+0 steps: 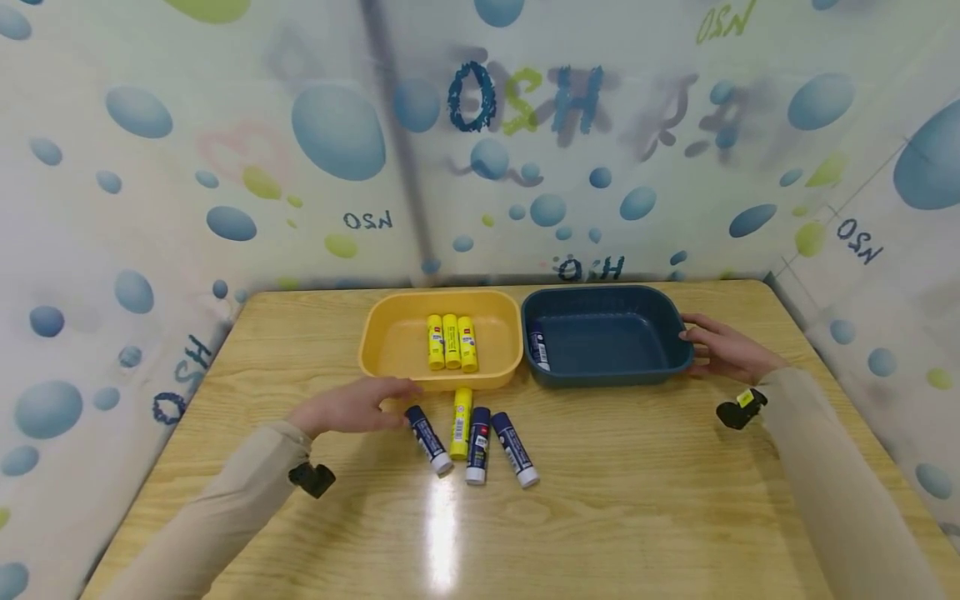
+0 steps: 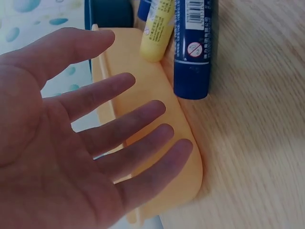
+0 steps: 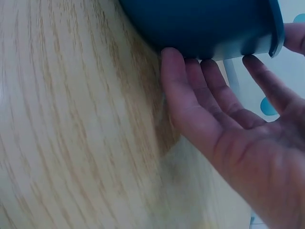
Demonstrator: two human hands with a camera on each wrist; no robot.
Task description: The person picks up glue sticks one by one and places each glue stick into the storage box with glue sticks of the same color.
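Observation:
My left hand, fingers spread and holding nothing, hovers by the front left of the yellow tray. Its fingertips are right at the dark cap end of a navy glue stick on the table. Beside that lie a yellow glue stick and two more navy ones, a middle stick and a right-hand stick. With its thumb over the rim and its fingers against the outer wall, my right hand grips the right end of the dark blue tray.
Three yellow glue sticks lie side by side in the yellow tray. One navy glue stick leans at the blue tray's left end. Both trays stand side by side near the back edge of the wooden table, before a patterned curtain.

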